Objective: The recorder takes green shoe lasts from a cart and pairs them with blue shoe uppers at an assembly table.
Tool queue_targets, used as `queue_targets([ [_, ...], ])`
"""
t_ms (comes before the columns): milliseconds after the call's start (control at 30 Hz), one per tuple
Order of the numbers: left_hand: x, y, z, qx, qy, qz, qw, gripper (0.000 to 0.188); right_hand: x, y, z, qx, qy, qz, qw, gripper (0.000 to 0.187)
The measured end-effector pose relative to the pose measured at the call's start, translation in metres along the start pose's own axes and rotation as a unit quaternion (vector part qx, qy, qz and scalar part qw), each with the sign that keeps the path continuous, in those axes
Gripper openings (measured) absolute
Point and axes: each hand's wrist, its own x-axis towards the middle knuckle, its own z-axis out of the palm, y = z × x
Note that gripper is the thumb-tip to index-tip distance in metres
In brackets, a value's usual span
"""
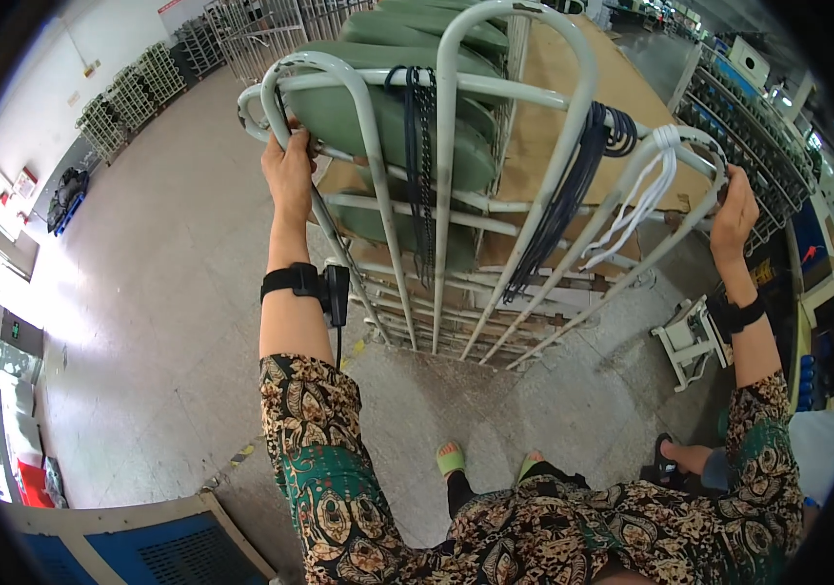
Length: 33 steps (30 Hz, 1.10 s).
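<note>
1. Head camera: I see both arms stretched forward, well apart, toward a white metal rack [444, 195] standing on the floor [163, 322] in front of the body.
2. My left hand [290, 175] is up at the rack's left end, its arm almost straight; the fingers curl about the bar there, grasping it.
3. My right hand [732, 216] reaches out to the rack's right end, forearm upright, and touches the outer bar; its fingers are partly hidden, so I cannot tell whether they close round it.
4. Between the hands, black cords [421, 127], dark blue cords [588, 146] and white cords [646, 190] hang over the rack's top rail.
5. Behind that rail, nearer the left hand, I make out stacked green pads [388, 122].
</note>
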Motion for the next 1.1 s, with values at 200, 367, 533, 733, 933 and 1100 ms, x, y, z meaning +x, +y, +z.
queue_targets([
  [200, -0.021, 0.034, 0.041, -0.010, 0.010, -0.013, 1.000, 0.021, 0.010, 0.018, -0.031, -0.034, 0.067, -0.118, 0.990, 0.026],
  [367, -0.039, 0.050, 0.075, 0.023, 0.004, -0.047, 0.999, 0.022, 0.010, 0.040, -0.061, -0.042, 0.074, -0.106, 0.991, 0.024],
  [533, -0.045, 0.042, 0.097, 0.029, -0.005, -0.042, 0.999, 0.021, 0.021, 0.072, -0.069, -0.026, 0.089, -0.120, 0.988, 0.021],
  [733, -0.046, 0.015, 0.110, 0.050, -0.023, -0.053, 0.997, 0.026, 0.001, 0.114, -0.052, -0.073, 0.076, -0.137, 0.985, 0.018],
  [933, -0.049, 0.002, 0.118, 0.043, -0.030, -0.025, 0.998, 0.027, 0.011, 0.100, -0.043, -0.125, 0.129, -0.193, 0.965, 0.013],
  [1100, -0.044, -0.007, 0.104, 0.038, -0.050, -0.028, 0.998, 0.026, 0.003, 0.093, -0.029, -0.143, 0.134, -0.207, 0.958, 0.014],
])
